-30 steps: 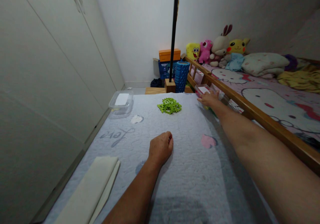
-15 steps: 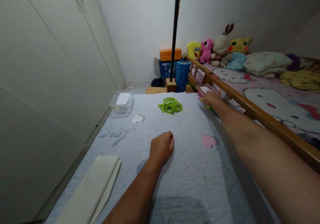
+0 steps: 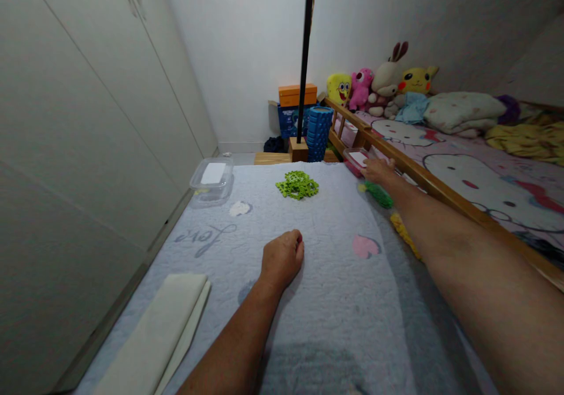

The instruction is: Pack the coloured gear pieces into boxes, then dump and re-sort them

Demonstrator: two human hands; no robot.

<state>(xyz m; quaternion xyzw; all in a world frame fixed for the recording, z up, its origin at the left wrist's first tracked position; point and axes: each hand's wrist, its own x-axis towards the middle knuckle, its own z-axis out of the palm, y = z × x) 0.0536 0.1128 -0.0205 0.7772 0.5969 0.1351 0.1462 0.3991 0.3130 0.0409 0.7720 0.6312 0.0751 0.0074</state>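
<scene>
My left hand (image 3: 282, 260) rests on the pale blue blanket (image 3: 317, 301), fingers curled into a loose fist with nothing visible in it. My right arm stretches far forward; my right hand (image 3: 378, 171) lies at the blanket's far right edge, touching a pink-rimmed clear box (image 3: 358, 160) beside the bed rail. Its fingers are mostly hidden. A heap of green plastic pieces (image 3: 297, 184) sits ahead at the middle. More green pieces (image 3: 379, 195) and yellow pieces (image 3: 403, 233) lie next to my right forearm.
A clear lidded container (image 3: 211, 180) stands at the blanket's far left. A folded cream cloth (image 3: 154, 339) lies near left. White wardrobe doors (image 3: 88, 119) run along the left; a wooden bed rail (image 3: 440, 192) on the right. A black pole (image 3: 304, 60) and blue roller (image 3: 318, 133) stand beyond.
My right hand has shifted slightly right and farther toward the pink-rimmed box, and my forearm has uncovered the green and yellow pieces beside it. My left hand has stayed put.
</scene>
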